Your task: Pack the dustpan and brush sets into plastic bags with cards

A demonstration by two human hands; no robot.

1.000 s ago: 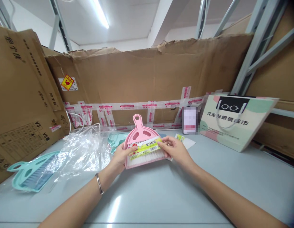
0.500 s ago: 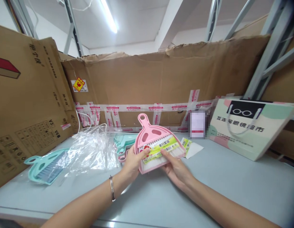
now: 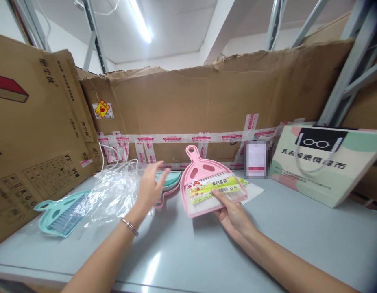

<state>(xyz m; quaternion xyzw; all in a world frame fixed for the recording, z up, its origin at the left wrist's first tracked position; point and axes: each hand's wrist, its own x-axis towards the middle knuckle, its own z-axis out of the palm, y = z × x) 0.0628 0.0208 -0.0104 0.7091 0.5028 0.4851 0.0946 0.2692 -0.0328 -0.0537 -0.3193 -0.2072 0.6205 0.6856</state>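
Observation:
My right hand (image 3: 232, 213) grips the lower edge of a pink mini dustpan-and-brush set (image 3: 206, 179) with a green and yellow label, holding it tilted up above the grey table (image 3: 298, 240). My left hand (image 3: 149, 186), with a bracelet on its wrist, is off the set, fingers spread, and hovers over a stack of teal and pink dustpans (image 3: 170, 183) beside crumpled clear plastic bags (image 3: 112, 195).
A teal dustpan set (image 3: 62, 211) in clear plastic lies at the left. Cardboard walls (image 3: 191, 106) close off the back and left. A paper bag with glasses print (image 3: 325, 162) leans at the right. A small label card (image 3: 252, 189) lies behind the pink set.
My left hand has let go of the pink set and moved left toward the plastic bags. My right hand now holds the set alone, shifted slightly right.

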